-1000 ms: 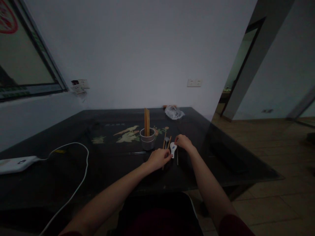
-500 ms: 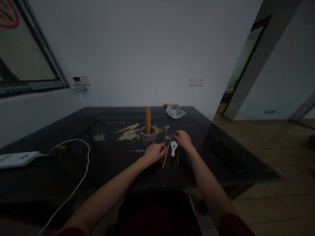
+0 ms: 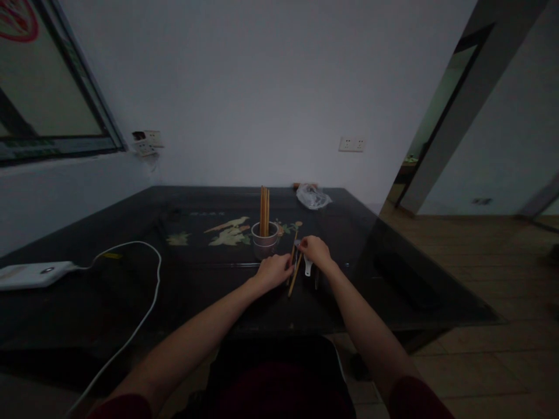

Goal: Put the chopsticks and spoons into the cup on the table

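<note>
Head view: the fingers of the right hand (image 3: 317, 251) are drawn narrow at the upper end of a slanted chopstick (image 3: 296, 274), though whether they pinch it cannot be told. That hand has shifted leftward within the last half second and now covers the bowl of the white soup spoon (image 3: 308, 268), leaving only the handle in sight. The fingers of the left hand (image 3: 274, 270) are bunched beside a second chopstick (image 3: 293, 250); any grip there is hidden too. A second ago both hands were at the soup spoon; now they bracket the chopsticks, so the handling seems to have passed from spoon to sticks.

Between the sticks a metal spoon (image 3: 297, 242) shows in part, and a thin dark utensil (image 3: 317, 278) lies just right of the soup spoon. All of these lie loose on the black tabletop (image 3: 218, 203), outside the metal cup (image 3: 264, 247), which stands to their left with a bundle of chopsticks (image 3: 264, 212) upright in it. Farther back sits a crumpled plastic bag (image 3: 313, 198), well apart from the hands.
</note>
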`<action>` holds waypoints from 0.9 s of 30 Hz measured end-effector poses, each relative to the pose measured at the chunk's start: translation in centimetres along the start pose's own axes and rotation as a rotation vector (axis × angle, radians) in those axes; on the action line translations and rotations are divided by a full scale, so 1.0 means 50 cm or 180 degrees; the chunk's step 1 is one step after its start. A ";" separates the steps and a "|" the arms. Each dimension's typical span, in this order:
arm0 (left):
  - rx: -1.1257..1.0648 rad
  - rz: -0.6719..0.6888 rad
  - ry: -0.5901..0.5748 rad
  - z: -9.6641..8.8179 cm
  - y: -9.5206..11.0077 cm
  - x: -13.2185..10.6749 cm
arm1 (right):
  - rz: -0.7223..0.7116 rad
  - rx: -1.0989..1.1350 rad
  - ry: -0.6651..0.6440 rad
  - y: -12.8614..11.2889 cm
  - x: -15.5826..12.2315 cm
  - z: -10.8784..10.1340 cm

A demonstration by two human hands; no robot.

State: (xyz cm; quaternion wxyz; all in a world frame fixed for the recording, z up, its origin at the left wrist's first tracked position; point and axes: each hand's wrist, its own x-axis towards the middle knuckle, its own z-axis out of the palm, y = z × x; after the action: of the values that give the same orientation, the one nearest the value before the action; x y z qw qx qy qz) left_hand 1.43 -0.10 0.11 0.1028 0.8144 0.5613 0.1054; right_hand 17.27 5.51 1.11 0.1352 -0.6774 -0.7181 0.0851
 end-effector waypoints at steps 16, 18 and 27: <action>0.0110 0.0048 0.0011 0.014 -0.004 0.005 | -0.0011 -0.0327 -0.0075 -0.018 0.003 0.017; 0.0130 0.0079 0.0012 0.013 -0.003 0.004 | -0.0013 -0.0386 -0.0070 -0.021 0.004 0.019; 0.0400 0.0030 -0.0050 0.008 0.005 -0.001 | -0.0016 -0.0732 0.0016 -0.036 0.007 0.028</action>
State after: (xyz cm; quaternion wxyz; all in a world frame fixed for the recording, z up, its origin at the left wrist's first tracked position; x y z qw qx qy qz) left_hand 1.73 -0.24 -0.20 0.0554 0.8227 0.5622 0.0641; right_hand 15.12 5.82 0.33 0.0586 -0.6868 -0.7245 0.0001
